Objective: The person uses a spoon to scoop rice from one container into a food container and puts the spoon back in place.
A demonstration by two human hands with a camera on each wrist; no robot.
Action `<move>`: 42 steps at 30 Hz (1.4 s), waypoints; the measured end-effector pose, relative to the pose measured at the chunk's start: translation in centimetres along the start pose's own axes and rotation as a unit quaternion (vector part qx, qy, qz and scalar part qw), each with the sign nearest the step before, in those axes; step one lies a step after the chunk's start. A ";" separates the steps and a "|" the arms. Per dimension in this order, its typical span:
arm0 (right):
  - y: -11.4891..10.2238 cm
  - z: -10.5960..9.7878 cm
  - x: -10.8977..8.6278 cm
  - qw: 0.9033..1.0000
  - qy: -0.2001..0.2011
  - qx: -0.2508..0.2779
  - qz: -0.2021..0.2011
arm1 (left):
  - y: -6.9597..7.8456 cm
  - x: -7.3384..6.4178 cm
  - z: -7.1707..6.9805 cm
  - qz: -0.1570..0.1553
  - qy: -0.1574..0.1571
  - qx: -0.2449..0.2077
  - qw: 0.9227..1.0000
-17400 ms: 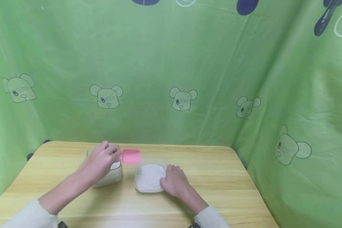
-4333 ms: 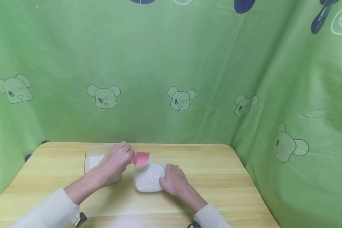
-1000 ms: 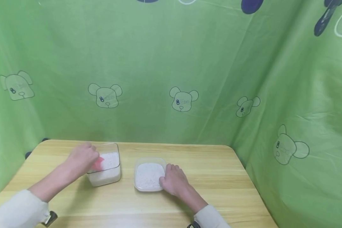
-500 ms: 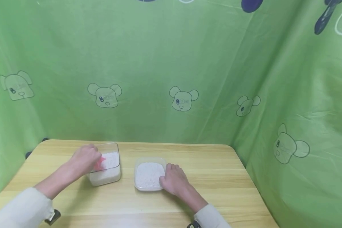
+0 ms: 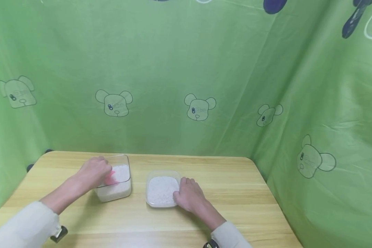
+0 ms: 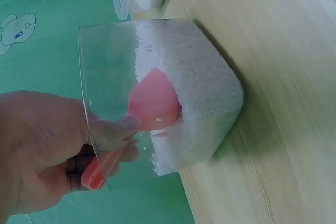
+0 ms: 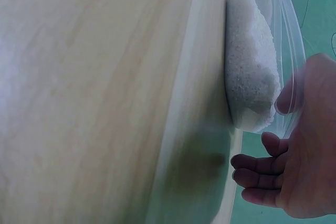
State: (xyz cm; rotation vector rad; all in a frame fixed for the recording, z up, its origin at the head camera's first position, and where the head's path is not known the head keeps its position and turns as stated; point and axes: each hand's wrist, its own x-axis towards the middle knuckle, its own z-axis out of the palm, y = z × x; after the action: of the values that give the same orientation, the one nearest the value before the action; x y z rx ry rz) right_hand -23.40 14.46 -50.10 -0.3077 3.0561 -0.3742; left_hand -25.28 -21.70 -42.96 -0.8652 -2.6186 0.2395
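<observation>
My left hand (image 5: 94, 171) pinches the handle of a pink scoop (image 6: 156, 98). The scoop's blade is pushed into white grains inside a tall clear box (image 6: 202, 77), which stands at the left of the table. To its right is a lower clear plastic container (image 5: 161, 206), holding the same kind of grains nearly level. My right hand (image 5: 190, 195) grips that container's right rim; the right wrist view has the thumb (image 7: 290, 98) over the rim and the other fingers outside the wall. In the head view, my left hand covers the scoop's handle and the box's left side.
Both containers stand on a light wooden table (image 5: 235, 193), with a gap of bare wood between them. Green curtains (image 5: 161, 69) with bear faces hang behind and at the sides of the table. Dark watches (image 5: 59, 234) are at both cuffs.
The scoop was over the lower container about four seconds ago, then went back left into the tall box. In the last second it slid slightly rightward in the grains. My right hand stayed put.
</observation>
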 end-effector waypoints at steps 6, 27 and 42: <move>0.0 -0.1 -0.1 1.000 0.000 0.001 0.003 | 0.3 -0.1 0.3 0.009 0.022 0.025 0.999; 0.0 0.1 -0.2 1.000 0.004 0.010 0.001 | 0.9 0.4 0.3 -0.018 -0.015 0.013 1.000; 0.0 0.0 0.0 1.000 0.006 0.010 -0.001 | 0.2 -0.3 1.4 -0.019 0.052 0.029 0.998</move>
State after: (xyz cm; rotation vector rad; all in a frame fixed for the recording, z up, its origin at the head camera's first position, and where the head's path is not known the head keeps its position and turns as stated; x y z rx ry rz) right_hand -23.35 14.43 -50.08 -0.3080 3.0619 -0.4065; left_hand -25.50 -21.81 -44.35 -0.7858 -2.5167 0.2511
